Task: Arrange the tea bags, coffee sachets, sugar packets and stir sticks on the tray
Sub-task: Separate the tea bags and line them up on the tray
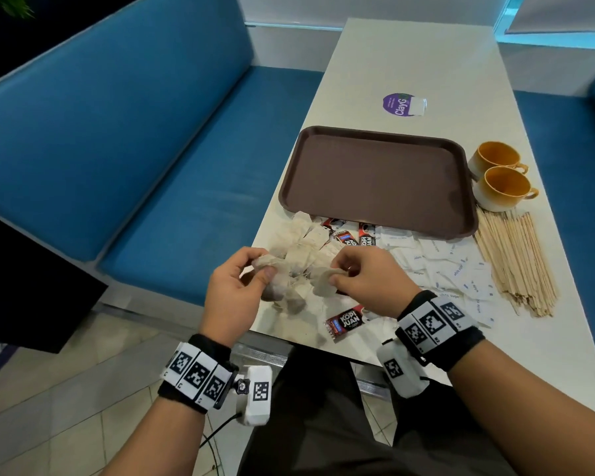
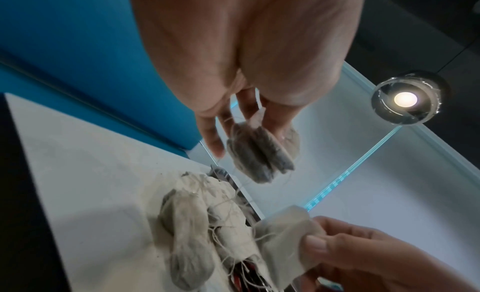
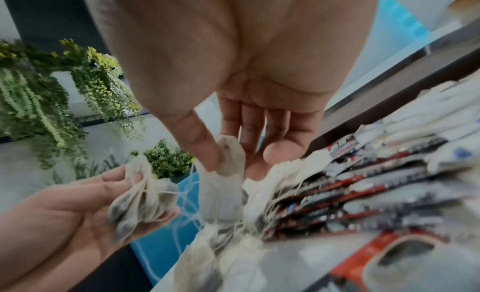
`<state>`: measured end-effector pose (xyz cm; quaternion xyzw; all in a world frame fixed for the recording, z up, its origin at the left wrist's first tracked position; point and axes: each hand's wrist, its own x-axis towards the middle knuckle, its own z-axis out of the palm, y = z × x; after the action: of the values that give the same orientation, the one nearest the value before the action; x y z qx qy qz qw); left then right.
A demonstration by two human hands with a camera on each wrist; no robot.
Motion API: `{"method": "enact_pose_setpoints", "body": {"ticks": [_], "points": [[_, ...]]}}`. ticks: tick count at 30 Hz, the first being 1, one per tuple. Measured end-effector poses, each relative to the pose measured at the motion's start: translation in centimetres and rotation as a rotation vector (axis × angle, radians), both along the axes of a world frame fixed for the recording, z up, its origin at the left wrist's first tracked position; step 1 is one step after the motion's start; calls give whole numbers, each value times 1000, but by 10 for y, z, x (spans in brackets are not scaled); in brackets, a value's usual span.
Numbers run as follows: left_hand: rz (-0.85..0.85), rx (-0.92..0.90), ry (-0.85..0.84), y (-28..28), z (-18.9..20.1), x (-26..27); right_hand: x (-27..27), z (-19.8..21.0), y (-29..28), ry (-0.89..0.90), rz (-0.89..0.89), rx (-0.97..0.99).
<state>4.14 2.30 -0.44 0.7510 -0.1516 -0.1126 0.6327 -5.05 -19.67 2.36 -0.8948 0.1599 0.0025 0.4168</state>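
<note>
A heap of beige tea bags (image 1: 306,245) with tangled strings lies at the table's near left edge. My left hand (image 1: 241,280) holds a small bunch of tea bags (image 2: 262,151) between thumb and fingers. My right hand (image 1: 344,273) pinches one more tea bag (image 3: 228,163) just above the heap. Red and black coffee sachets (image 1: 346,321) lie under and beside the heap. White sugar packets (image 1: 454,269) spread to the right, then a pile of wooden stir sticks (image 1: 516,262). The brown tray (image 1: 375,180) sits beyond them with nothing on it.
Two orange-lined cups (image 1: 502,180) stand right of the tray. A purple round sticker (image 1: 401,104) is farther back on the white table (image 1: 426,56). A blue bench (image 1: 134,149) runs along the left, close to the table's edge.
</note>
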Motion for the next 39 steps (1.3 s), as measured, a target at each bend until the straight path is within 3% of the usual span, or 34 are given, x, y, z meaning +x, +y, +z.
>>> {"method": "enact_pose_setpoints", "body": {"ticks": [5,7,11,14,16,20,24,30,39], "points": [[-40,73,12,-10,-3,-2,-8,19,-22,-128,-3,45],[-84,60,66,-21,1,-7,-11,28,-29,-107,62,194],[-119,-101,331,-44,11,-19,-16,44,-26,-118,184,660],[-148,-182,477,-58,23,-26,-13,54,-18,-138,201,803],[-197,-226,574,-63,28,-28,-8,54,-15,-122,191,789],[-284,-247,697,-67,31,-34,-1,35,-7,-26,39,546],[-230,-277,793,-68,29,-36,0,19,-5,-15,-85,395],[-271,-333,890,-68,27,-35,-1,19,-9,-16,-90,266],[-247,-307,782,-73,26,-30,-1,19,-19,-77,-146,408]]}}
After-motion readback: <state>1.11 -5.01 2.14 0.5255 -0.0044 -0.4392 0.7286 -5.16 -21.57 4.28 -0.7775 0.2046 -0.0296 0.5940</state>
